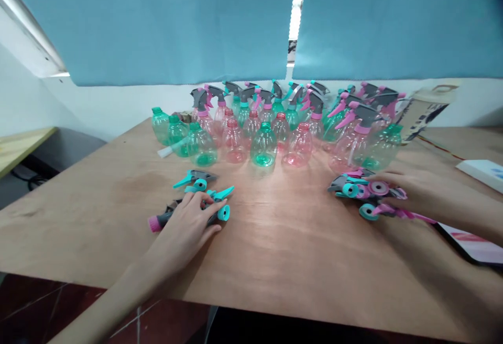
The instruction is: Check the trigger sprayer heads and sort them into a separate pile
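Several loose spray heads in grey and teal (196,176), one with a pink collar (155,223), lie on the left of the wooden table. My left hand (192,215) rests over them, its fingers spread on a grey and teal head. On the right, my right hand (396,189) reaches over a pile of pink, teal and grey spray heads (356,188); its fingertips are hidden behind the pile. Green (264,145) and pink (299,145) clear bottles without heads stand in front of bottles with spray heads fitted.
Bottles fill the back of the wooden table (271,265). A phone-like flat object (471,242) lies by my right forearm, with a white box (481,172) behind it. A beige printed container (426,111) leans at the back right. Blue curtains (176,24) hang behind.
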`<act>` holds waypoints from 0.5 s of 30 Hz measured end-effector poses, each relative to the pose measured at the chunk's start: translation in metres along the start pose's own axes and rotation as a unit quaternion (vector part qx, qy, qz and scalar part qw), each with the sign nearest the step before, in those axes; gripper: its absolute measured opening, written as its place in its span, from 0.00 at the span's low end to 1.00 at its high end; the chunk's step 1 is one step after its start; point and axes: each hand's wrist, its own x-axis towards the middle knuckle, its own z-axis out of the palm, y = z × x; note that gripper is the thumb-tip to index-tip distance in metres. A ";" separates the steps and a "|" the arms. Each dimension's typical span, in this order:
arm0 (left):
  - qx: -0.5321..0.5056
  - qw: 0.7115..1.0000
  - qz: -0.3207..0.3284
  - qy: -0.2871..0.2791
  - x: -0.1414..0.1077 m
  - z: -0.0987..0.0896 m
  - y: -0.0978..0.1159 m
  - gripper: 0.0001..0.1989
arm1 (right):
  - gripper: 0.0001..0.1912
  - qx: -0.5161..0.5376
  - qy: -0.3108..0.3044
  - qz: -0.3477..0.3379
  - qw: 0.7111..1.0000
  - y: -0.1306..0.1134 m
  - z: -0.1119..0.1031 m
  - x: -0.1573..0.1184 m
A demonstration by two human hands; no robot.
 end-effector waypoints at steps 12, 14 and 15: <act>-0.195 0.975 0.005 0.104 0.042 0.015 0.064 0.09 | 0.11 0.209 0.020 -0.099 0.973 -0.064 -0.034 -0.003; -0.228 0.968 -0.009 0.109 0.048 0.020 0.079 0.08 | 0.08 0.251 0.006 -0.129 0.959 -0.084 -0.041 0.001; -0.237 0.966 -0.004 0.107 0.051 0.023 0.085 0.08 | 0.08 0.267 -0.003 -0.147 0.952 -0.092 -0.045 0.004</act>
